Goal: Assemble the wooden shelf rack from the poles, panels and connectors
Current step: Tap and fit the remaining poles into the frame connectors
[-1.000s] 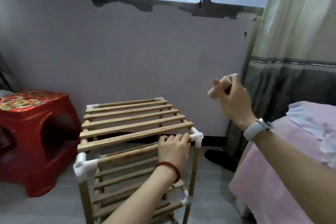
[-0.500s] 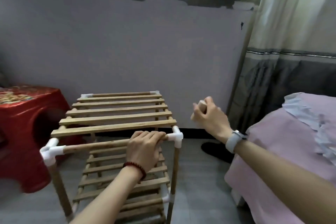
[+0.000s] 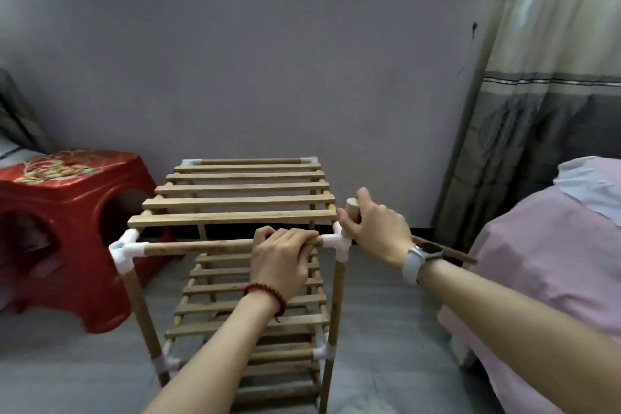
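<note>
Left hand (image 3: 280, 257) grips the front top pole (image 3: 198, 246) of the shelf rack (image 3: 235, 212); right hand (image 3: 373, 228) clutches a short wooden pole (image 3: 353, 207) over the white corner connector (image 3: 339, 243), at the rack's 3 o'clock; keep it vertical, brace, push straight down.

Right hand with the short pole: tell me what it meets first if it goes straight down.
Likely the white corner connector directly below the right hand and its short pole; they already look nearly touching, though depth is uncertain.
</note>
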